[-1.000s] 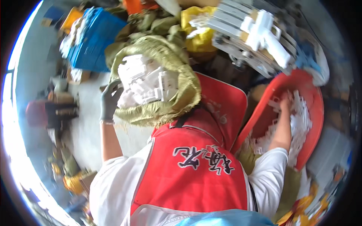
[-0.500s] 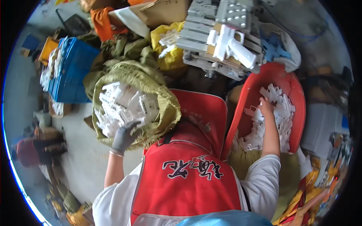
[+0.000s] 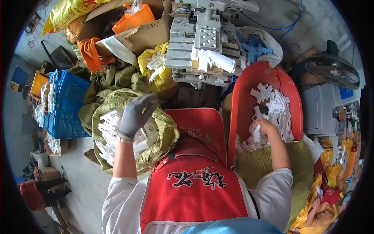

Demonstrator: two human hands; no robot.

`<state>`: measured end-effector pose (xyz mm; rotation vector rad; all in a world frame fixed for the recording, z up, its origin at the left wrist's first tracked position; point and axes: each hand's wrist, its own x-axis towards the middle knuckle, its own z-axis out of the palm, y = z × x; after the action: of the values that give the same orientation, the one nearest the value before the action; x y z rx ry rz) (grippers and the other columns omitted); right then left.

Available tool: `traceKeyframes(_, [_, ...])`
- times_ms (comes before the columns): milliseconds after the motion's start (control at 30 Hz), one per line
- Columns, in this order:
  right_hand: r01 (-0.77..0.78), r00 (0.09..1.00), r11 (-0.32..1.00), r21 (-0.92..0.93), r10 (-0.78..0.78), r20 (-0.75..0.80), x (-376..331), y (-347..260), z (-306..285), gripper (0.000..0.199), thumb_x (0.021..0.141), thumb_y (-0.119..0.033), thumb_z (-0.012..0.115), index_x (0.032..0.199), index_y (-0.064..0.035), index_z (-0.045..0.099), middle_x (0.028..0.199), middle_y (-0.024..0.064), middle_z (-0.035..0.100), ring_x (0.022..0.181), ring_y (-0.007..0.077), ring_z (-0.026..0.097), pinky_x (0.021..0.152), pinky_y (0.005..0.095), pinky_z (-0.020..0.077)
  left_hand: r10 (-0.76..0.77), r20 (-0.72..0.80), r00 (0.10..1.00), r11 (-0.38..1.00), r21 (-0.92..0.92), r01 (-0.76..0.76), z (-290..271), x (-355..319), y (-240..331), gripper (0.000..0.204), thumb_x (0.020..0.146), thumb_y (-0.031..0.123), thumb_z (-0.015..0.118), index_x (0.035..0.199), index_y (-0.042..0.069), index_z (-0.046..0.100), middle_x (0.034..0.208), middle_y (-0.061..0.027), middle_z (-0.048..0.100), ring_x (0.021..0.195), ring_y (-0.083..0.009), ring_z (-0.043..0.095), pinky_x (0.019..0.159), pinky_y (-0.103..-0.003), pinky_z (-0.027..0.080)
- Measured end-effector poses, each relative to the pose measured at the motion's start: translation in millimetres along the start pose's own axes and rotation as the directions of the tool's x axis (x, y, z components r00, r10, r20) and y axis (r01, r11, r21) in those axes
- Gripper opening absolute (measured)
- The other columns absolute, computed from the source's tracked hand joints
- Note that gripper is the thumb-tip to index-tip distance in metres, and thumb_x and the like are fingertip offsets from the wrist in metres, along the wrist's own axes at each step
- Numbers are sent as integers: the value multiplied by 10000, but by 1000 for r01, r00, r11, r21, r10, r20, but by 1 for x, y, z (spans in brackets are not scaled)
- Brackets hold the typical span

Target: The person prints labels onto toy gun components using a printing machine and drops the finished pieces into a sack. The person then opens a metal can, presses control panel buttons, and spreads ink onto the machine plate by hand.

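My left hand (image 3: 135,117), in a grey glove, is raised over the green woven sack (image 3: 113,96), its fingers stretched out and holding nothing. White plastic toy gun parts (image 3: 146,141) fill the sack, some bearing dark print. Inside the red tub (image 3: 235,117), my bare right hand (image 3: 266,127) has its fingers closed on a white toy gun part (image 3: 256,136), partly hidden by the fingers. More white toy gun parts (image 3: 278,109) are heaped around it. On the grey machine's bed ahead lies a white toy gun (image 3: 220,61), with a dimpled metal plate (image 3: 207,39) above it.
Blue toy gun parts (image 3: 255,46) sit in a white sack beyond the tub. A yellow bag (image 3: 163,84) stands left of the machine (image 3: 181,64). The blue basket (image 3: 70,105) is farther left, the cardboard box (image 3: 146,37) behind. A black fan (image 3: 331,70) stands at right.
My left hand has come up out of the sack and moved forward, away from the parts. My right hand has drawn nearer to me within the tub. The whole view has shifted.
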<state>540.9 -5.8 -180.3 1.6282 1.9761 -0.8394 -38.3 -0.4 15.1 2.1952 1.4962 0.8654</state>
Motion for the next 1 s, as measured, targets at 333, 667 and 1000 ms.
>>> traceKeyframes(333, [493,596,525,694,377,-709,-77,-48,-83,365,835,20,623,1194,2,556,1005,80,630,772,136,637,723,266,540,253,32,967,964,-91,-250,33,157,24,360,776,97,726,1118,40,632,968,-113,683,863,-227,676,771,-331,523])
traceKeyframes(667, [820,522,-418,390,271,-808,-43,-154,-150,339,913,-34,592,1243,10,530,1215,127,562,1067,190,589,905,301,525,215,-86,973,929,-289,-231,23,168,10,246,832,79,691,1065,22,637,1044,-81,699,866,-125,661,792,-254,530])
traceKeyframes(1000, [778,479,451,438,25,-877,-14,-253,-211,270,863,-51,671,1132,-32,656,1088,78,623,781,139,636,685,243,541,-120,-226,967,898,-439,9,-2,45,-41,306,868,227,702,1066,4,632,1148,-97,667,974,-139,640,863,-263,502])
